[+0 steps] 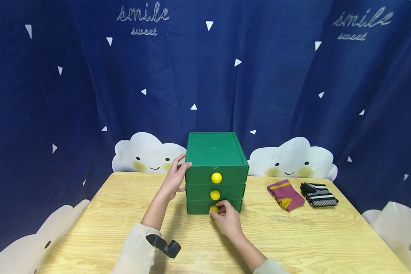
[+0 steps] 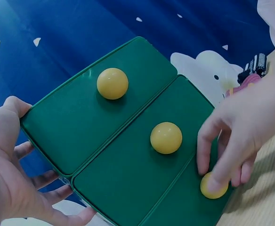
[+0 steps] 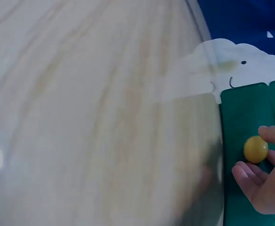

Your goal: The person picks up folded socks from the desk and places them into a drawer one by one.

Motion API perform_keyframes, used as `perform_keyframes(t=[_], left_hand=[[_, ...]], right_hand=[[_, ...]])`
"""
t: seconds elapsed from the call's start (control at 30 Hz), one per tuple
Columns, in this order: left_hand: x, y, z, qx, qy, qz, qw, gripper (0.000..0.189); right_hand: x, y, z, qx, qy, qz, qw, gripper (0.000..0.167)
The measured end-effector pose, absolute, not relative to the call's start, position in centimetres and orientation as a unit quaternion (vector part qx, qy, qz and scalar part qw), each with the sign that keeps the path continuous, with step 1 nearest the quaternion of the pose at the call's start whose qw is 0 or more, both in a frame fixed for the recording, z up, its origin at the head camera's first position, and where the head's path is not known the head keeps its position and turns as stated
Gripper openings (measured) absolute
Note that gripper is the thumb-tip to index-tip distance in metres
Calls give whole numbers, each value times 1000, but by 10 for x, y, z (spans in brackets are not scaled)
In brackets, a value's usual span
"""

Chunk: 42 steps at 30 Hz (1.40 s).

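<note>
A green drawer box stands on a wooden table, a hand at its side and a hand at its front.
In the head view, the box has three closed drawers, each with a round yellow knob; the left hand rests against its left side, thumb at the upper front corner, and the right hand is at the bottom knob. In the left wrist view, the left fingers are spread apart, and the right thumb overlaps the bottom knob. In the right wrist view, the right fingers curl around that knob.
</note>
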State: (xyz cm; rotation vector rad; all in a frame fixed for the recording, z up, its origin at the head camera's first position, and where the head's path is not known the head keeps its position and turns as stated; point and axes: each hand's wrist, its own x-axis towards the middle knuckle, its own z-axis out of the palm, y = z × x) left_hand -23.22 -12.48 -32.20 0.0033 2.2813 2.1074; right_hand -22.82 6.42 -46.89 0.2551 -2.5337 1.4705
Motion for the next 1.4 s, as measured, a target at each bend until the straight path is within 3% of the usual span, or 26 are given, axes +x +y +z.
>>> perform_keyframes(t=[0.3, 0.77, 1.07, 1.4], left_hand=[[-234, -125, -321, 5, 734, 679, 16, 57], [-235, -127, -322, 5, 736, 677, 18, 58], [-232, -127, -323, 6, 736, 677, 21, 58], [-233, -127, -323, 6, 735, 678, 20, 58]], right_hand=[[-227, 64, -463, 145, -895, 405, 122, 19], [-187, 85, -451, 234, -911, 338, 22, 13], [-154, 94, -447, 247, -903, 346, -57, 14], [-134, 98, -447, 250, -891, 367, -93, 16]])
